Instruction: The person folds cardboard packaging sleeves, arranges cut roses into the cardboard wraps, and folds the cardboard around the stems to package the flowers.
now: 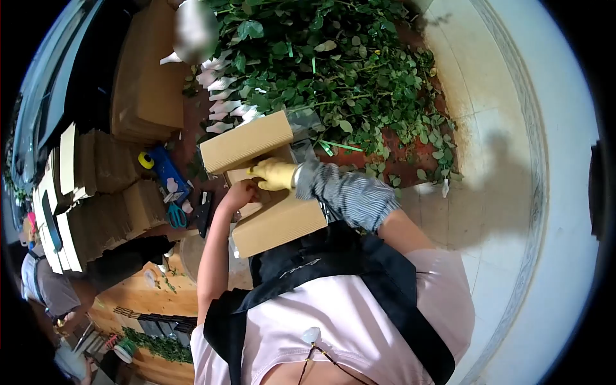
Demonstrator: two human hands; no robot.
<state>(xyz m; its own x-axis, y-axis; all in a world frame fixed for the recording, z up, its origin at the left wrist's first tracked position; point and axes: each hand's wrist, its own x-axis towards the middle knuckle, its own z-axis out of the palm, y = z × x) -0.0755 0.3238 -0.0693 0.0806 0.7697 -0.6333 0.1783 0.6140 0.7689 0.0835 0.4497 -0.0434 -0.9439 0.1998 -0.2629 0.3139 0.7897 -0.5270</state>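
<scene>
A brown corrugated cardboard wrap (247, 142) lies in front of my body, with a second raised panel (280, 228) nearer to me. Between the two panels, my bare left hand (242, 194) has its fingers curled at the inner cardboard; what they pinch is hidden. My right hand (274, 174), in a yellow glove with a striped sleeve cover, reaches in from the right. Its bent fingertips meet near my left fingers, over the inner cardboard, and what they grip is too small to tell. Clear plastic (303, 120) shows at the wrap's right end.
Leafy stems (333, 77) with white-wrapped heads (221, 106) cover the red surface beyond. At left are cardboard stacks (144, 77), a blue tool (168, 173), teal-handled scissors (176, 216) and a black object (205, 213). Another person (61, 285) is at lower left.
</scene>
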